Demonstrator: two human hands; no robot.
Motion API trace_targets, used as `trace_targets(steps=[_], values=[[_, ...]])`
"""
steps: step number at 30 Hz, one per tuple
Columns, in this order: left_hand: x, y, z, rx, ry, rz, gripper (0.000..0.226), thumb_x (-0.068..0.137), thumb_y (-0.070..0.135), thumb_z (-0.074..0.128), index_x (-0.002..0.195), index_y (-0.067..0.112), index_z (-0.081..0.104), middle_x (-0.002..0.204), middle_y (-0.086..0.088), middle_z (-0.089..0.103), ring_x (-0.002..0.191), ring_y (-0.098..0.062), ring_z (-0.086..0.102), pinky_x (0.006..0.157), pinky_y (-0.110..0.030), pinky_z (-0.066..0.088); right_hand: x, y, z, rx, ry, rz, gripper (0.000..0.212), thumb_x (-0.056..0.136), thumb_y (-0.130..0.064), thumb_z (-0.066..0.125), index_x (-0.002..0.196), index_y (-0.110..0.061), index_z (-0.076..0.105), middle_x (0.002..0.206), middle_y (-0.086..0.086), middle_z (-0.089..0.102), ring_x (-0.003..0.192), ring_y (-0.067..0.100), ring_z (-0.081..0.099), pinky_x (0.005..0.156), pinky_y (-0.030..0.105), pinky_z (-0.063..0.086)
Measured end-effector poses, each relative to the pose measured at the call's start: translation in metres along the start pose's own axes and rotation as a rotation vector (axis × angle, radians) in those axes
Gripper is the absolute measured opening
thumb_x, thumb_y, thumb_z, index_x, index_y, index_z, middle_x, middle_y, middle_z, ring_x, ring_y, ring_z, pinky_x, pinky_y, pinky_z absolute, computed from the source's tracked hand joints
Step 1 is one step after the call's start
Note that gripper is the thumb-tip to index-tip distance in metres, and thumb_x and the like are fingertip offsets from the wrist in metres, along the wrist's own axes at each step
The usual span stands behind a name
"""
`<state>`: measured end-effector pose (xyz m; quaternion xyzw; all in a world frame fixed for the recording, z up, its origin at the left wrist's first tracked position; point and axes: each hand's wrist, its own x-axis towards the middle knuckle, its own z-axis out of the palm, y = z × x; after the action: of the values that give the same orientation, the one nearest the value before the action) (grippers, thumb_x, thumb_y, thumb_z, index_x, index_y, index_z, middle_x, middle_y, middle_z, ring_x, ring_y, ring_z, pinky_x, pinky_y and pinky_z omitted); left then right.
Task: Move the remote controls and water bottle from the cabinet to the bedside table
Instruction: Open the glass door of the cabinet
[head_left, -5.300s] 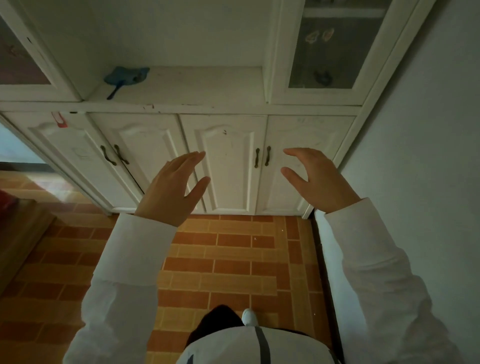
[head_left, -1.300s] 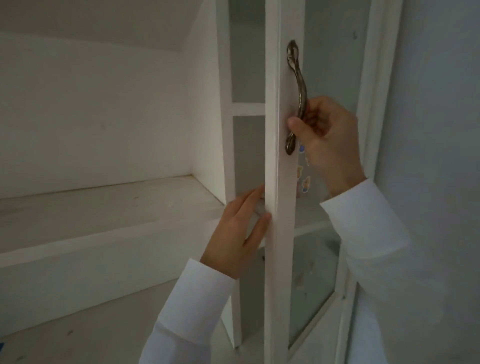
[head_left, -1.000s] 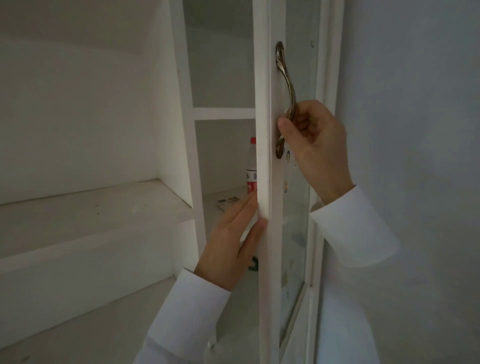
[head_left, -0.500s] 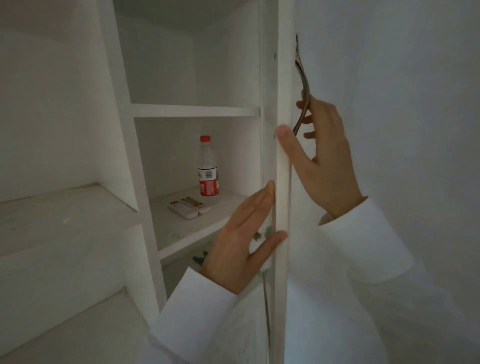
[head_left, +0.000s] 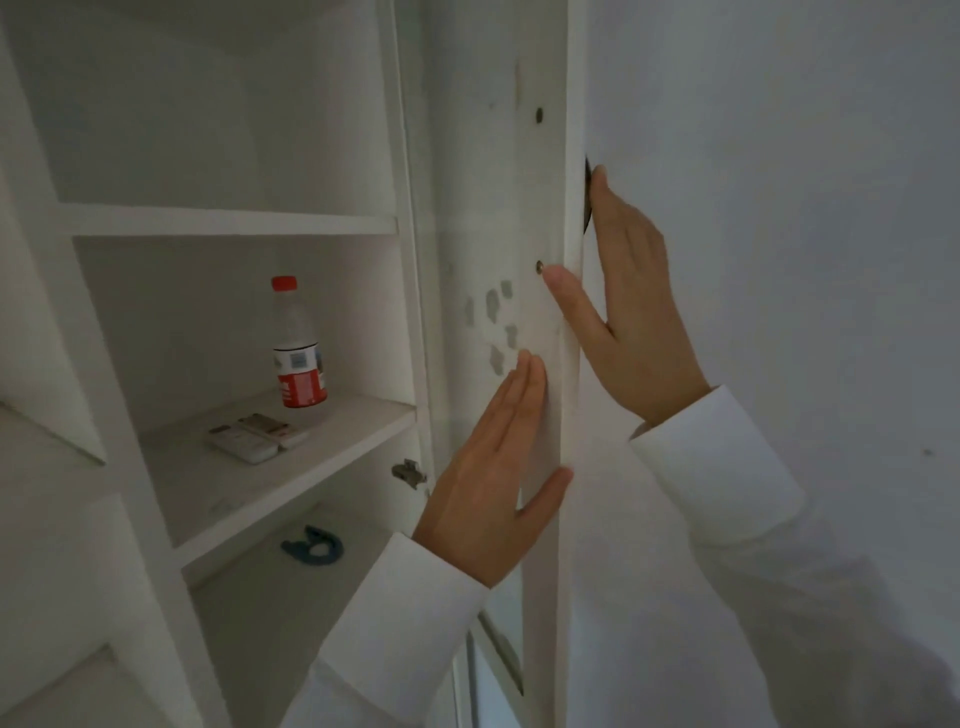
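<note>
A clear water bottle (head_left: 297, 344) with a red cap and red label stands upright at the back of the middle cabinet shelf (head_left: 332, 457). Two white remote controls (head_left: 253, 436) lie side by side in front of it, slightly to its left. The cabinet door (head_left: 498, 197) is swung wide open, close to the right wall. My left hand (head_left: 493, 467) lies flat on the door's inner face, thumb hooked round its edge. My right hand (head_left: 631, 322) pinches the door edge, thumb inside and fingers outside by the dark handle (head_left: 587, 200). Both hands are to the right of the shelf.
A blue object (head_left: 313, 545) lies on the lower shelf under the remotes. A metal hinge (head_left: 408, 473) sits on the cabinet's right frame. An upper shelf (head_left: 223, 223) spans above the bottle. The plain wall (head_left: 805, 208) is immediately right of the door.
The door has swung from nearly closed to fully open, uncovering the bottle and remotes. My left hand moved from the door's edge to flat on its inner face. My right hand stays at the handle.
</note>
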<state>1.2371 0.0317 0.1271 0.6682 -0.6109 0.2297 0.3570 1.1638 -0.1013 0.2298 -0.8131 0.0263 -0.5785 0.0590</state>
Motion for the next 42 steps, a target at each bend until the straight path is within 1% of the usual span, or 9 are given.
trace_targets(steps=[2,6,10,18,22,28,33,37,42], values=[[0.007,0.003,0.009,-0.035,-0.02,0.005,0.081,0.094,0.04,0.046,0.144,0.027,-0.016,0.158,0.01,-0.01,0.143,0.001,-0.006,0.119,-0.025,0.009,0.0,0.011,-0.005,-0.054,-0.026,0.018,0.067,0.098,-0.046,0.03,0.151,-0.011,0.009,0.159,0.0,0.016,0.146,0.018,0.013,0.12,0.04,0.015],[0.02,0.01,0.03,-0.072,-0.05,0.009,0.081,0.095,0.038,0.044,0.146,0.019,-0.016,0.156,0.009,-0.02,0.143,-0.002,-0.014,0.12,-0.031,0.008,0.0,0.03,-0.012,-0.135,-0.049,0.023,0.064,0.099,-0.045,0.026,0.151,-0.012,0.009,0.16,0.0,0.013,0.148,0.016,0.008,0.121,0.036,0.011],[0.035,0.011,0.051,-0.083,-0.035,0.01,0.077,0.096,0.032,0.043,0.147,0.017,-0.014,0.156,0.007,-0.021,0.143,-0.005,-0.015,0.12,-0.034,0.011,0.002,0.052,-0.02,-0.177,-0.07,0.034,0.063,0.098,-0.045,0.025,0.151,-0.013,0.009,0.16,-0.001,0.013,0.148,0.015,0.007,0.12,0.032,0.009],[0.069,0.014,0.093,-0.108,-0.036,-0.01,0.072,0.098,0.029,0.038,0.146,0.022,-0.015,0.154,0.011,-0.026,0.143,-0.006,-0.015,0.119,-0.037,0.014,0.01,0.104,-0.029,-0.219,-0.105,0.046,0.059,0.1,-0.04,0.026,0.151,-0.013,0.01,0.159,-0.001,0.015,0.148,0.016,0.006,0.12,0.043,0.013],[0.086,0.012,0.109,-0.085,-0.051,-0.011,0.07,0.098,0.028,0.036,0.146,0.024,-0.015,0.154,0.009,-0.027,0.144,-0.007,-0.015,0.119,-0.038,0.013,0.014,0.131,-0.027,-0.266,-0.115,0.042,0.059,0.101,-0.038,0.025,0.15,-0.01,0.011,0.159,0.001,0.015,0.148,0.017,0.005,0.121,0.041,0.007],[0.111,0.006,0.135,-0.03,-0.081,-0.029,0.071,0.098,0.028,0.036,0.145,0.023,-0.016,0.154,0.006,-0.026,0.143,-0.008,-0.018,0.119,-0.04,0.011,0.023,0.17,-0.022,-0.202,-0.164,0.049,0.06,0.101,-0.036,0.028,0.15,-0.007,0.008,0.16,0.004,0.01,0.148,0.017,-0.001,0.121,0.035,0.0],[0.122,0.003,0.154,-0.003,-0.069,-0.052,0.075,0.097,0.029,0.04,0.145,0.022,-0.018,0.153,0.006,-0.029,0.142,-0.008,-0.022,0.119,-0.04,0.011,0.026,0.189,-0.019,-0.179,-0.189,0.035,0.063,0.1,-0.038,0.028,0.15,-0.007,0.006,0.16,0.005,0.01,0.148,0.016,0.0,0.122,0.034,0.001],[0.121,0.004,0.158,0.008,-0.04,-0.063,0.073,0.097,0.03,0.038,0.146,0.021,-0.015,0.153,0.007,-0.029,0.142,-0.008,-0.022,0.119,-0.041,0.011,0.027,0.192,-0.017,-0.147,-0.179,0.024,0.063,0.1,-0.039,0.029,0.15,-0.007,0.007,0.16,0.005,0.011,0.148,0.017,0.001,0.122,0.036,0.002],[0.119,0.004,0.15,0.029,-0.034,-0.051,0.071,0.098,0.03,0.039,0.147,0.026,-0.013,0.155,0.009,-0.023,0.144,-0.008,-0.014,0.119,-0.042,0.012,0.026,0.19,-0.018,-0.07,-0.153,0.041,0.061,0.1,-0.037,0.034,0.15,-0.008,0.013,0.159,0.004,0.017,0.148,0.017,0.006,0.122,0.036,0.008]])
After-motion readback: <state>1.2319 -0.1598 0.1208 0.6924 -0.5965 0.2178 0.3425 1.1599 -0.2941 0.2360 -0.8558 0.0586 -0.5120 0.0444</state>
